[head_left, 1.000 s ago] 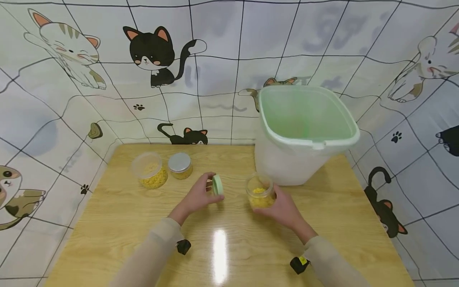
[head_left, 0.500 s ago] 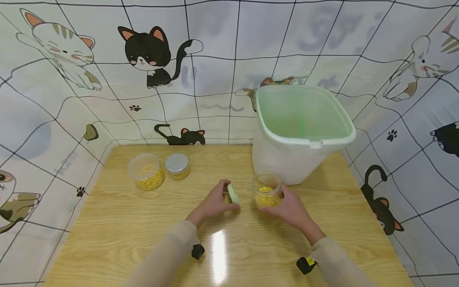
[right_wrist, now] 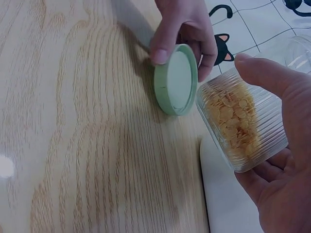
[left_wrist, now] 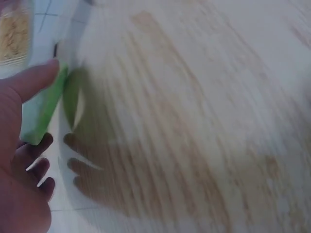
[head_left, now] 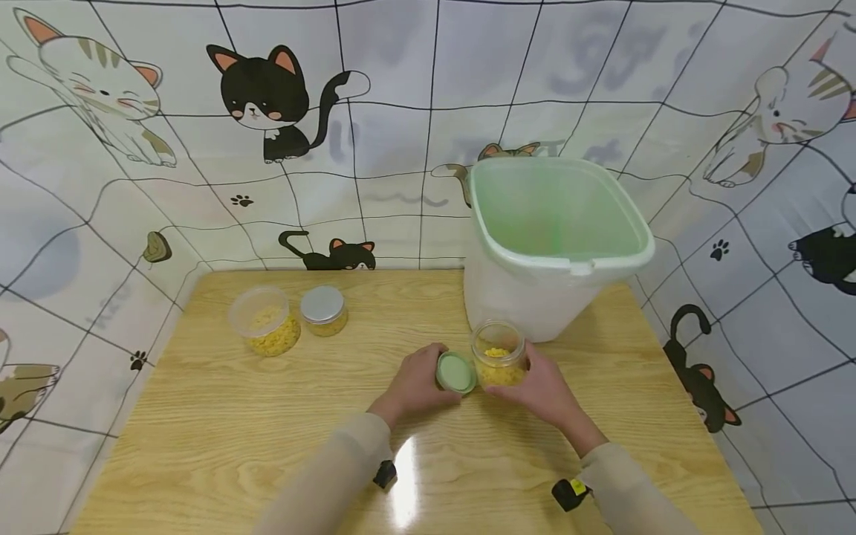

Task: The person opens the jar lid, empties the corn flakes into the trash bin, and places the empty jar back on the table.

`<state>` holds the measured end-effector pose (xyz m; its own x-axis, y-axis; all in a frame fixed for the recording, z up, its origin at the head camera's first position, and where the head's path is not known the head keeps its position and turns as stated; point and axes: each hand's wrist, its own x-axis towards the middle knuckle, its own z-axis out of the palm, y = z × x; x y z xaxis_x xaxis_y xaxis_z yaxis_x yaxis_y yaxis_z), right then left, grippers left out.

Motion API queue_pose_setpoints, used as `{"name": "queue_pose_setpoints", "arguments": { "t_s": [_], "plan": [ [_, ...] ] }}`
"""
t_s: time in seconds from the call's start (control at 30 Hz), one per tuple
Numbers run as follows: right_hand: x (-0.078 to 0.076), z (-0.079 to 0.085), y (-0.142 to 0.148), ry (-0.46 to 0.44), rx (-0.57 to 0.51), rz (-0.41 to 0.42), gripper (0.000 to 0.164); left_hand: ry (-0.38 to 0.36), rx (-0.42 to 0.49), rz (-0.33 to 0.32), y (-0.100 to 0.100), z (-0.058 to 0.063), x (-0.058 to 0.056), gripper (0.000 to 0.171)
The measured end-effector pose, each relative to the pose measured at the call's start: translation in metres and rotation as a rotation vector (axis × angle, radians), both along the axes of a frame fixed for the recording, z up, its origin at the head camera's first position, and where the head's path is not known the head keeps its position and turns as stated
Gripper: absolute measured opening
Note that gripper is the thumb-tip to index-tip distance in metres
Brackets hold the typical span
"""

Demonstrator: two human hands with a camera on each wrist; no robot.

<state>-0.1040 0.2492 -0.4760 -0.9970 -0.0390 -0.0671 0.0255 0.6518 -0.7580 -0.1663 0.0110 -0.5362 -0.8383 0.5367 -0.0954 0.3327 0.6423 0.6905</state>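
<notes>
My left hand (head_left: pixel 416 383) pinches a round pale green lid (head_left: pixel 457 373) by its rim, thumb on one side and fingers on the other. In the right wrist view the lid (right_wrist: pixel 180 80) stands on edge, its hollow inner side showing. My right hand (head_left: pixel 540 388) grips a clear ribbed jar (head_left: pixel 498 358) around its side. The jar's mouth is uncovered, and yellow flakes (right_wrist: pixel 233 121) fill its lower part. Lid and jar are side by side at the front of the bin, the lid on the left.
A large white bin (head_left: pixel 521 297) with a pale green rim stands at the back right, uncovered. At the back left are a clear tub (head_left: pixel 273 334) of yellow flakes and a small jar (head_left: pixel 324 310) with a silver lid. A cat-print sheet (head_left: pixel 394 148) surrounds the wooden table (head_left: pixel 267 446).
My left hand has brought the lid rightward, close to the jar, and turned its face toward the head camera. My right hand has shifted slightly right with the jar.
</notes>
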Motion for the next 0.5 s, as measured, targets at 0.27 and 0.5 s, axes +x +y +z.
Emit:
{"name": "queue_pose_setpoints", "arguments": {
  "t_s": [0.27,0.5],
  "plan": [
    [-0.0012,-0.0015,0.0036,-0.006,-0.009,-0.005,0.089,0.157,-0.19,-0.057,0.0081,-0.0029,0.0005,0.088],
    [-0.0018,-0.0012,0.0056,-0.006,-0.007,-0.006,0.091,0.164,-0.242,-0.069,0.0103,-0.0007,0.0032,0.089]
  ]
}}
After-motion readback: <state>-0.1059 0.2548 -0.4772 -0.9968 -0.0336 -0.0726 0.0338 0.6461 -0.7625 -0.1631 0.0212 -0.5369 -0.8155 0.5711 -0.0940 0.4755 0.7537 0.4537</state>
